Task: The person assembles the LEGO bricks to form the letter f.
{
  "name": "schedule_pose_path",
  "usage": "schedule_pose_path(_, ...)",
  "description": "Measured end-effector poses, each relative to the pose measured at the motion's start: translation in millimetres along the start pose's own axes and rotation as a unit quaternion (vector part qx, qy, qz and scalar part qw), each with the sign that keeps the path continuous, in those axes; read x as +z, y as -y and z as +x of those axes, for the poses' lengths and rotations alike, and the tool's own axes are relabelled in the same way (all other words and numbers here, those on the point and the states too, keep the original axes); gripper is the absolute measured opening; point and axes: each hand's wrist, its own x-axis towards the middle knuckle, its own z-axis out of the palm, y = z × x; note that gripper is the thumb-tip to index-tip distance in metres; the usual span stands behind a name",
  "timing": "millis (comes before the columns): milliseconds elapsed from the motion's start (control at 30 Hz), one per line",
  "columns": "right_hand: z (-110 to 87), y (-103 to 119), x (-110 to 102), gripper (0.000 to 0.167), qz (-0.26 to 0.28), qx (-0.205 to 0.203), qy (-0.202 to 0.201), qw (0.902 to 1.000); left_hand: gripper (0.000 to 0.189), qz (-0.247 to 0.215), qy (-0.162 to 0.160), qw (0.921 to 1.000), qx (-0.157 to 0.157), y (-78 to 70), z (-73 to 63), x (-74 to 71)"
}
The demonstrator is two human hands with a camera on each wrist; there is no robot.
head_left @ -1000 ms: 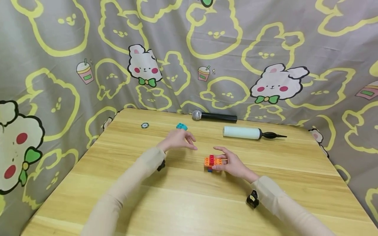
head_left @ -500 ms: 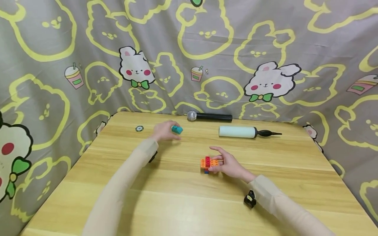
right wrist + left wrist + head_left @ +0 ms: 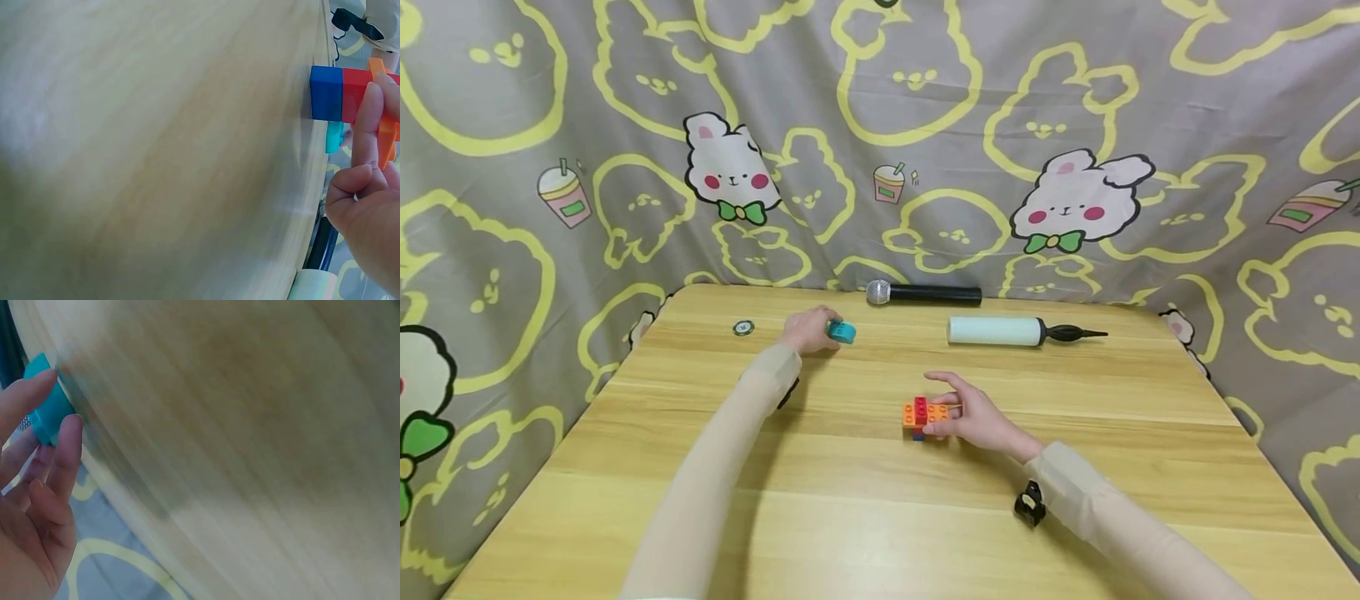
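Observation:
At the back left of the table, my left hand (image 3: 808, 330) pinches a teal toy brick (image 3: 842, 333). In the left wrist view the thumb and fingers lie on either side of that teal brick (image 3: 55, 412). Nearer the middle, my right hand (image 3: 979, 418) holds a small stack of building bricks (image 3: 921, 410) by its orange part. A red brick tops the stack. Below the orange piece come another red brick (image 3: 356, 95) and a blue brick (image 3: 326, 94), as the right wrist view shows. The fingers hide part of the stack.
A black microphone (image 3: 934, 294) lies along the table's back edge. In front of it, to the right, is a white hand pump (image 3: 996, 331) with a black nozzle. A round chip (image 3: 743, 328) lies left of the left hand. A patterned curtain (image 3: 820, 192) hangs behind.
My left hand has reached left to the teal brick, taken hold of it and turned it. The right hand keeps its grip on the stack. The head view has shifted slightly.

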Motion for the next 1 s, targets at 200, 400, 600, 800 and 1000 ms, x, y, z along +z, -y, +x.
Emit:
schedule_pose_path(200, 1.1, 3.3, 1.2, 0.081, -0.006, -0.002, 0.001, 1.0000, 0.042, -0.004, 0.010, 0.9998, -0.017, -0.7, -11.6, -3.9)
schedule_pose_path(400, 3.0, 1.8, 1.7, 0.080, -0.012, -0.004, 0.000, 0.9999, 0.046, -0.026, 0.017, 0.9995, 0.001, -7.5, -20.9, -7.8)
schedule_pose_path(600, 3.2, 0.6, 3.5, 0.080, -0.011, 0.003, -0.006, 0.9999, 0.045, -0.062, -0.026, 0.9959, 0.060, -38.8, -45.6, -19.4)
schedule_pose_path(800, 2.6, 1.6, 4.5, 0.082, -0.008, 0.008, -0.013, 0.9999, 0.040, -0.093, -0.045, 0.9850, 0.138, -73.8, -79.8, -22.5)
schedule_pose_path(1000, 3.0, 3.7, 5.1, 0.080, 0.019, 0.007, 0.000, 0.9998, 0.039, -0.117, -0.032, 0.9731, 0.196, -102.4, -100.1, -15.0)
